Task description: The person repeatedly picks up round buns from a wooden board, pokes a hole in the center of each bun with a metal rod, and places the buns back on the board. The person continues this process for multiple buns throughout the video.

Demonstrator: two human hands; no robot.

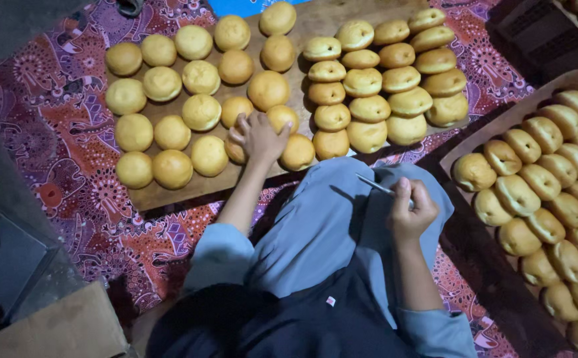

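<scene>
Golden buns (267, 89) are covering the wooden board (169, 192) while your left hand (259, 137) is closing its fingers on one and your right hand (411, 211) is pinching a thin metal tool (376, 185).

Dim, dark corners, soft w/ shadows

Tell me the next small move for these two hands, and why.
Probably lift the bun under the left hand off the wooden board and bring it toward the thin blade held in the right hand. The left hand already rests on that bun at the board's near edge, while the blade waits over the lap, pointing that way.
</scene>
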